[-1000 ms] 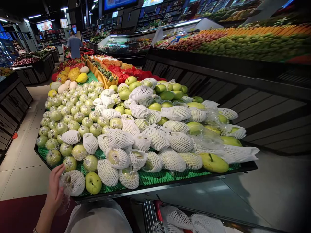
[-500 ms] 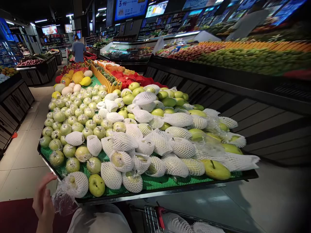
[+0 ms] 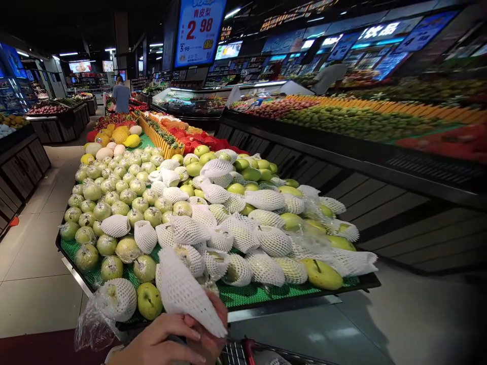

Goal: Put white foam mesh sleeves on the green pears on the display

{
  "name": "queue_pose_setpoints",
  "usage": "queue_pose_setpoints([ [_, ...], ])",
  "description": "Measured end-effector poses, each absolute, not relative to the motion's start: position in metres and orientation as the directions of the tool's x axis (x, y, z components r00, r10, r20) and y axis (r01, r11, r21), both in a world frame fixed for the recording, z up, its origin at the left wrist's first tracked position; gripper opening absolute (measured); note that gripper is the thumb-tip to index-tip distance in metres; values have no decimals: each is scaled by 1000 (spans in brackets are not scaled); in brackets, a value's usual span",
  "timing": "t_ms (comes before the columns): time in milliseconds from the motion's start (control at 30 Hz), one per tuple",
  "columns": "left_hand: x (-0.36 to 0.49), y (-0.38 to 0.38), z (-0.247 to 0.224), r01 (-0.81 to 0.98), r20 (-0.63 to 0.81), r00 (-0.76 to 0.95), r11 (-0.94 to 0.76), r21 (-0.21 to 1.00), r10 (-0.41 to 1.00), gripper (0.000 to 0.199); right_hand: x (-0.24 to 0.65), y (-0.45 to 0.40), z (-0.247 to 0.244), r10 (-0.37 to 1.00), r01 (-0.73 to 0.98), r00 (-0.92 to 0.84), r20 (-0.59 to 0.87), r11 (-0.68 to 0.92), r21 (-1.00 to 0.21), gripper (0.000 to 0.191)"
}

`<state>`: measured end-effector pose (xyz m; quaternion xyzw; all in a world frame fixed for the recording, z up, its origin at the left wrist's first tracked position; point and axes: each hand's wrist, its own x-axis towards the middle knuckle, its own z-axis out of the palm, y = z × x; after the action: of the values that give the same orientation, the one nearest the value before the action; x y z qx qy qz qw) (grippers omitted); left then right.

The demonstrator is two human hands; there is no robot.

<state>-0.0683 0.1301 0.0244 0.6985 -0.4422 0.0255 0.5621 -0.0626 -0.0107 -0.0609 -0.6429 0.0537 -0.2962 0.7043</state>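
Note:
In front of me, a white foam net sleeve is held tilted over the display's near edge. My right hand grips it from behind, its fingers partly hidden by the net. Whether fruit is inside cannot be seen. My left hand reaches in from below, fingers stretched out and apart, their tips against the sleeve's lower side and close to my right hand. Left of them lie a bare green pear and a net-covered fruit with a crumpled clear plastic bag.
The display stand holds many net-covered pears and film-wrapped green fruits. Part of a shopping cart shows below. Another stand runs along the right; a person stands far back.
My left hand has moved right from the plastic bag to the sleeve. My right hand and the sleeve have come into view. The camera has turned slightly, shifting the display left.

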Motion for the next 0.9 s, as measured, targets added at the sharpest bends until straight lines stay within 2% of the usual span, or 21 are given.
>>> queue_pose_setpoints([
  [100,-65,129,0,-755,701,620,-23,655,-353,32,-63,-2,-58,-351,361,885,306,100,-927,32],
  [200,-62,134,-12,-774,758,632,-179,608,-161,25,-58,-8,-58,-301,405,880,367,74,-911,34],
  [267,-62,135,-14,-771,760,630,-254,585,-162,27,-54,-10,-62,-303,424,869,391,53,-904,42],
  [333,-63,132,-18,-805,769,590,-245,540,-245,31,-51,-9,-65,-326,410,869,373,49,-911,46],
  [400,-66,126,-26,-846,791,534,-189,499,-299,33,-49,-8,-64,-364,392,864,347,55,-918,42],
  [467,-70,125,-37,-855,819,518,-175,488,-246,33,-46,-9,-58,-406,431,829,385,23,-902,35],
  [533,-70,131,-42,-803,809,578,-249,542,-102,33,-43,-13,-47,-405,507,776,484,-57,-860,23],
  [600,-64,145,-37,-611,662,748,-345,713,42,46,-39,-18,-36,-327,565,751,573,-130,-815,12],
  [633,-58,152,-31,-532,582,810,-333,779,67,53,-37,-21,-31,-274,578,755,595,-149,-802,11],
  [700,-46,165,-17,-488,500,866,-270,830,-29,47,-35,-27,-25,-206,575,776,596,-158,-803,15],
  [767,-36,172,-6,-461,452,887,-213,861,-95,34,-34,-31,-23,-204,561,790,579,-142,-816,18],
  [900,-31,175,-6,-347,355,935,-176,921,19,34,-35,-36,-21,-226,578,771,595,-145,-803,19],
])
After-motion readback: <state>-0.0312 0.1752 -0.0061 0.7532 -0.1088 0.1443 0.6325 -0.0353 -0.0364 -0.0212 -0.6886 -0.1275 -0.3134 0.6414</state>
